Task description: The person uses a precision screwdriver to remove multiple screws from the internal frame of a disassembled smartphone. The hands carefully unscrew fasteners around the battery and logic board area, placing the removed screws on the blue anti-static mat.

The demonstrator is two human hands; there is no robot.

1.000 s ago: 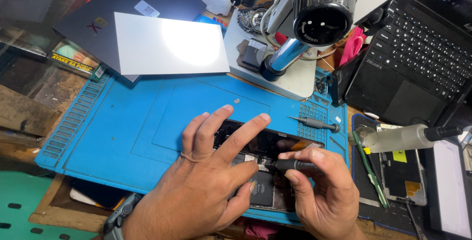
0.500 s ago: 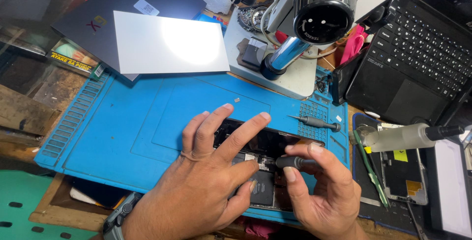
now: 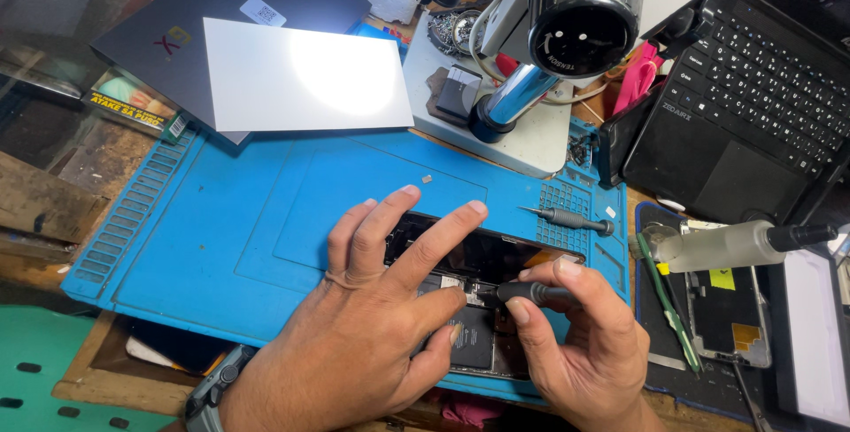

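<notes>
An opened black phone (image 3: 482,259) lies on the blue work mat (image 3: 248,219), its insides showing. My left hand (image 3: 372,326) lies flat over its left part, fingers spread and pressing it down. My right hand (image 3: 580,343) pinches a small dark screwdriver (image 3: 522,291) between thumb and forefinger. The tip points left into the phone's middle, close to my left thumb. The lower half of the phone is partly hidden by both hands.
A second screwdriver (image 3: 567,218) lies on the mat's right side. A microscope (image 3: 567,34) on a white base stands behind it. A white sheet (image 3: 301,73) rests on a dark laptop at the back left. An open laptop (image 3: 753,104), a bottle (image 3: 726,246) and green tweezers (image 3: 664,304) are at right.
My right hand has shifted slightly and regripped the screwdriver, with its tip still in the phone. My left hand has stayed pressed on the phone.
</notes>
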